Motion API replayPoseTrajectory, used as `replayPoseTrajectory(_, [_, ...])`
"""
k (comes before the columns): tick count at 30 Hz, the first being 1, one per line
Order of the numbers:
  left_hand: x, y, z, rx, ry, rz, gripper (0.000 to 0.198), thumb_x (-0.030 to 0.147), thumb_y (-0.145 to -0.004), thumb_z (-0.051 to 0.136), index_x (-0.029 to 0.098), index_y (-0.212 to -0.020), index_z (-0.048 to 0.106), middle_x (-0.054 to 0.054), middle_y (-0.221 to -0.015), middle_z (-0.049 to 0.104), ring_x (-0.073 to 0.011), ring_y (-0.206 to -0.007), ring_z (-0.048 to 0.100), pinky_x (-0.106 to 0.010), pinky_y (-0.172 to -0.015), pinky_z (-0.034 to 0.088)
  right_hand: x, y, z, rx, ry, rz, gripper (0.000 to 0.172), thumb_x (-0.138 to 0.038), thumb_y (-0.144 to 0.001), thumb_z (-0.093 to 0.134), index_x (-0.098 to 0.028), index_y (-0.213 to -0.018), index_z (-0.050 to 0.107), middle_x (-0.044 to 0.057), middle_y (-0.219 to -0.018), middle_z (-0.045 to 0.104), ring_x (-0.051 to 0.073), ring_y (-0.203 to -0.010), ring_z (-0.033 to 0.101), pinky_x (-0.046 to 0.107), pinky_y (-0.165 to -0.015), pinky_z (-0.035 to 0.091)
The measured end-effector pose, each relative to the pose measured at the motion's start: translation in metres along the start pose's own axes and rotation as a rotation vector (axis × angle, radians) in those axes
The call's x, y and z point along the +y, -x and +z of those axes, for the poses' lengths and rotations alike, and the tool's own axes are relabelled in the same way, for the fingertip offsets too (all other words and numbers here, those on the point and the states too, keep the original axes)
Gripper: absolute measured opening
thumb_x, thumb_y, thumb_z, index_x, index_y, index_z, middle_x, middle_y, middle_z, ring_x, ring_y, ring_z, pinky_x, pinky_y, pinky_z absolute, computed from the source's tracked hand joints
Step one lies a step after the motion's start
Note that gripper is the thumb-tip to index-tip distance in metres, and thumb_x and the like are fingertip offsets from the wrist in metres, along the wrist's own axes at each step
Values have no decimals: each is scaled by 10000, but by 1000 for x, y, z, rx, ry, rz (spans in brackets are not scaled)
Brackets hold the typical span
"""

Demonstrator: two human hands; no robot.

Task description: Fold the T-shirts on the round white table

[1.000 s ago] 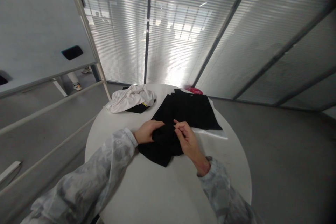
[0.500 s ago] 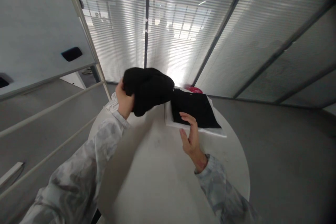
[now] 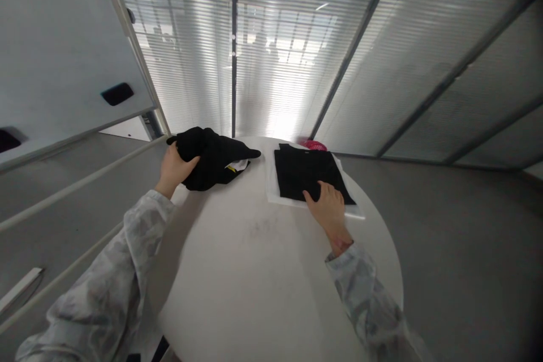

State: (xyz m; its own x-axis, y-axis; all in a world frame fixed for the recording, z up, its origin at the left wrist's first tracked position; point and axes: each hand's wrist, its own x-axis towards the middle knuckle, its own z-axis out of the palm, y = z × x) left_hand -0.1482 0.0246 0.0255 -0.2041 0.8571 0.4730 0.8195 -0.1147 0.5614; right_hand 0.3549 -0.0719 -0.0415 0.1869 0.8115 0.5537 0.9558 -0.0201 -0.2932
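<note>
My left hand (image 3: 175,168) grips a bunched black garment (image 3: 210,157) at the far left of the round white table (image 3: 254,271); the bundle rests on other clothes, with a bit of white and yellow fabric (image 3: 236,166) showing beneath it. My right hand (image 3: 328,207) lies flat, fingers spread, on the near edge of a folded black shirt (image 3: 306,174). That shirt lies on a flat white sheet or board (image 3: 354,212) at the far right of the table.
A pink object (image 3: 313,145) peeks out behind the folded shirt. Glass walls with blinds (image 3: 297,51) stand beyond the table. A white board on a stand with rails (image 3: 68,56) is close on the left. Grey floor (image 3: 458,237) surrounds the table.
My left hand lifted the crumpled black garment from the table's middle, swung it left and set it down on the clothes pile. My right hand moved onto the folded black shirt.
</note>
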Motion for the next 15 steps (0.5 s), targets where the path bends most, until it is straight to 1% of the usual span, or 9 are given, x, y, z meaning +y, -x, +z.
replayPoseTrajectory(3, [16,2,-4,129,2,47,888,556,-920,756,138,-1638,441,-231,-1706,478,-414,-1595,457,-569,-1326,378,13,-3,4,-67,37,49,308,-400,-1016,580,-182,-1155,748,193,-1227,738,386,-1147,632,550,-1067,444])
replayPoseTrajectory(5, [25,7,-5,143,-9,95,841,590,-968,697,148,-1642,454,-215,-1733,453,-409,-1618,423,-568,-1344,344,15,-4,2,-81,28,53,240,-343,-1015,557,-207,-1016,755,174,-1126,747,365,-1084,634,533,-1041,443])
replayPoseTrajectory(6, [28,10,-3,115,-21,109,801,598,-990,665,149,-1628,481,-210,-1712,485,-409,-1601,443,-569,-1339,346,15,-5,1,-76,13,56,230,-328,-1014,554,-211,-984,749,170,-1090,750,359,-1060,636,534,-1039,444])
replayPoseTrajectory(9, [28,20,7,-79,-88,123,664,608,-1022,599,150,-1501,622,-201,-1583,629,-422,-1511,534,-581,-1298,382,9,-5,-5,-9,-98,45,213,-327,-1030,552,-207,-1016,727,147,-1037,771,331,-1001,661,569,-1109,436])
replayPoseTrajectory(10, [26,23,11,-135,-118,126,629,607,-1025,589,155,-1457,657,-198,-1556,654,-428,-1499,543,-590,-1290,384,6,-5,-7,30,-152,25,215,-335,-1045,545,-207,-1045,718,138,-1039,779,322,-1001,672,586,-1150,425])
replayPoseTrajectory(11, [25,26,14,-166,-146,131,605,605,-1027,584,162,-1429,677,-195,-1548,664,-432,-1501,539,-601,-1290,375,3,-5,-10,76,-208,0,221,-346,-1062,536,-210,-1073,709,131,-1052,785,319,-1025,682,601,-1189,413])
replayPoseTrajectory(12, [25,29,16,-166,-167,140,593,603,-1028,585,166,-1417,684,-195,-1553,663,-435,-1512,527,-612,-1298,355,-1,-4,-12,124,-261,-31,226,-359,-1080,526,-216,-1100,700,129,-1076,789,320,-1073,688,613,-1219,405])
replayPoseTrajectory(13, [26,31,16,-133,-177,149,589,599,-1028,592,167,-1418,681,-198,-1561,656,-437,-1528,511,-625,-1311,326,-6,-3,-15,169,-310,-67,228,-371,-1096,520,-224,-1123,691,127,-1102,791,324,-1133,687,622,-1239,406])
replayPoseTrajectory(15, [36,37,11,-13,-156,174,580,580,-1029,612,169,-1435,661,-200,-1589,631,-431,-1555,484,-638,-1338,268,-17,2,-21,234,-398,-160,207,-382,-1112,529,-244,-1153,677,119,-1134,793,327,-1237,680,638,-1247,431])
